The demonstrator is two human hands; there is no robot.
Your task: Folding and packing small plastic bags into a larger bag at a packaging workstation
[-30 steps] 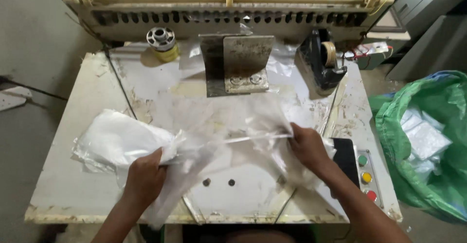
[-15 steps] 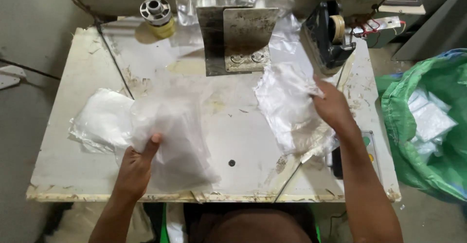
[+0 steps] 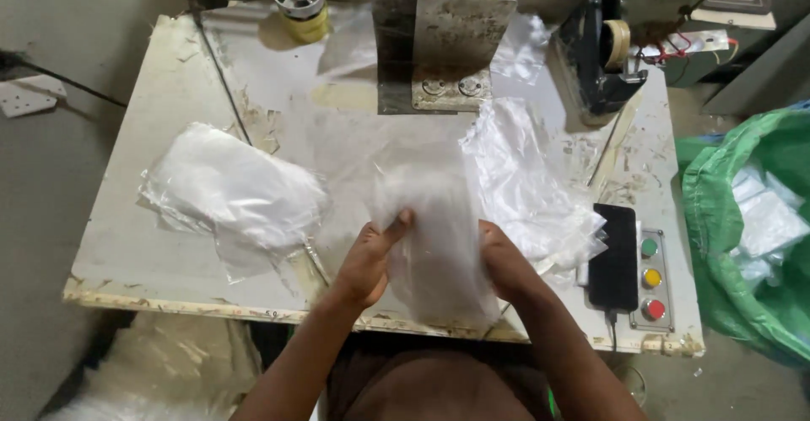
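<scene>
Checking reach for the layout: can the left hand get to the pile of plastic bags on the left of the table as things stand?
Probably yes. The pile of plastic bags lies just left of the left hand with nothing between them, but that hand and the right hand are both gripping a clear bag, which it would have to release first.

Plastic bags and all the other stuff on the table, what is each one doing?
Clear bag: held up in both hands.
Left hand: grip closed on bag.
Right hand: grip closed on bag.
Bag pile: lying flat, left.
Loose bags: crumpled, right.
Green sack: open, holding packets.
</scene>
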